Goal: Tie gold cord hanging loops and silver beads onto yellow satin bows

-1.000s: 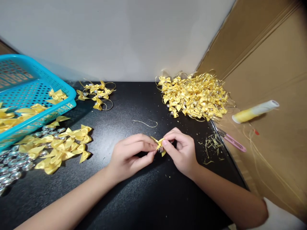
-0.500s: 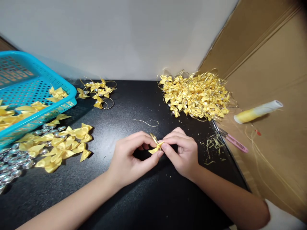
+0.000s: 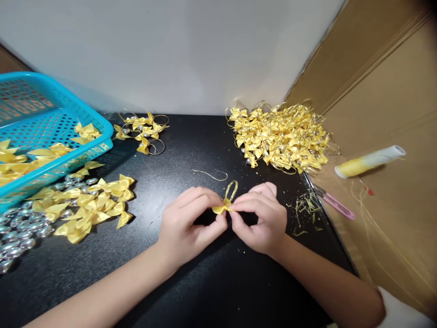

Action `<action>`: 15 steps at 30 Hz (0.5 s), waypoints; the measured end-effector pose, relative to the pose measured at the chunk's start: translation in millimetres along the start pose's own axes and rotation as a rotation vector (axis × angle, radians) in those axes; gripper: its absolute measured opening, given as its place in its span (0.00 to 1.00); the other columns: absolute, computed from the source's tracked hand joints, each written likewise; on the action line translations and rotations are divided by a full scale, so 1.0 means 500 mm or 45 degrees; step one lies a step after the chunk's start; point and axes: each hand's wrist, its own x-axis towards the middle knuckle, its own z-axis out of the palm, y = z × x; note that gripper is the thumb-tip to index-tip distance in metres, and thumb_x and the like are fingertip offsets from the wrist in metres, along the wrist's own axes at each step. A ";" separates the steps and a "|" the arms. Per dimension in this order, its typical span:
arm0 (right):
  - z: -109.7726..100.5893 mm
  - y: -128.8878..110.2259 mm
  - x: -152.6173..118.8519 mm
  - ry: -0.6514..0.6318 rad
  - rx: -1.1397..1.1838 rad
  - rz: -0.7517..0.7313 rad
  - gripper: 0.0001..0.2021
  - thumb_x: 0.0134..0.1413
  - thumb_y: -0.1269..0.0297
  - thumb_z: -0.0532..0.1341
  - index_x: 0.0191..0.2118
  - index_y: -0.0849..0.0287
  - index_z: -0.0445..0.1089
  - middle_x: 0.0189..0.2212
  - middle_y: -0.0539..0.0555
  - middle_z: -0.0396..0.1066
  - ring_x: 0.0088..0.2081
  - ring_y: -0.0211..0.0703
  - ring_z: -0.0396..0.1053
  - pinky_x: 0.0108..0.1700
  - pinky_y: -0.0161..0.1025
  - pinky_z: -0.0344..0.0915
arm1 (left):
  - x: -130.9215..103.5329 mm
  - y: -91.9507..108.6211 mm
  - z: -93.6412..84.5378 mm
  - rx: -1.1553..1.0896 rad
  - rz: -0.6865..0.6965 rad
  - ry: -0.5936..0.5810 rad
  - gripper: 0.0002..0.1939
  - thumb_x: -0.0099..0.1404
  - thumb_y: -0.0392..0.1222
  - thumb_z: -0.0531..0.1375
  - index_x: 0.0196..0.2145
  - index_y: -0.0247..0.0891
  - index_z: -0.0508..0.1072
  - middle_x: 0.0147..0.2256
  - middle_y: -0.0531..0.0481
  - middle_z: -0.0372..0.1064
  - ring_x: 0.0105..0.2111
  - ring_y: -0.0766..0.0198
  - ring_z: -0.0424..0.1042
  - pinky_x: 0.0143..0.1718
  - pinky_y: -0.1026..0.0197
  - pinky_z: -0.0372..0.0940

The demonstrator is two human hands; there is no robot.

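Note:
Between my two hands is a small yellow ribbon bow (image 3: 220,209) with a gold ring (image 3: 231,192) standing up from it. My left hand (image 3: 191,223) pinches the bow's left side between thumb and fingertips. From the other side, my right hand (image 3: 261,216) pinches its right end with thumb and index finger. Whether a bead sits on this bow cannot be made out, as the fingertips cover its middle. A curled piece of thread (image 3: 210,175) lies on the black table (image 3: 184,146) just beyond my hands.
At left stands a blue basket (image 3: 82,152) holding yellow bows, beside loose bows (image 3: 92,207) and silver beads (image 3: 20,232). Ringed bows form a small group (image 3: 146,130) and a large pile (image 3: 280,136) at the back. Thread scraps (image 3: 307,205), a pink-handled cutter (image 3: 336,204) and a thread spool (image 3: 370,161) are at right.
The gold ring has turned from lying edge-on to standing upright, its loop now facing me. My fingers have shifted on the bow, and the whole view has moved slightly.

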 end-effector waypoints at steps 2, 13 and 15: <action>0.001 0.001 -0.001 0.008 -0.010 -0.017 0.06 0.47 0.70 0.64 0.27 0.51 0.69 0.23 0.43 0.77 0.26 0.39 0.68 0.38 0.46 0.56 | -0.002 -0.002 0.000 0.021 0.007 0.010 0.04 0.59 0.33 0.62 0.31 0.39 0.71 0.29 0.50 0.75 0.30 0.64 0.74 0.34 0.61 0.69; 0.006 0.002 -0.005 -0.001 0.016 0.009 0.06 0.47 0.70 0.64 0.26 0.52 0.68 0.22 0.43 0.76 0.26 0.40 0.69 0.38 0.46 0.56 | 0.007 -0.003 0.003 -0.057 -0.170 -0.029 0.06 0.58 0.33 0.58 0.25 0.38 0.72 0.24 0.51 0.74 0.26 0.65 0.71 0.31 0.62 0.66; 0.007 0.004 -0.005 -0.018 0.087 0.100 0.06 0.48 0.71 0.63 0.25 0.53 0.68 0.22 0.45 0.75 0.26 0.40 0.69 0.38 0.46 0.58 | 0.013 -0.008 0.001 -0.280 -0.418 -0.178 0.09 0.59 0.35 0.57 0.23 0.37 0.71 0.22 0.52 0.72 0.23 0.66 0.69 0.27 0.64 0.64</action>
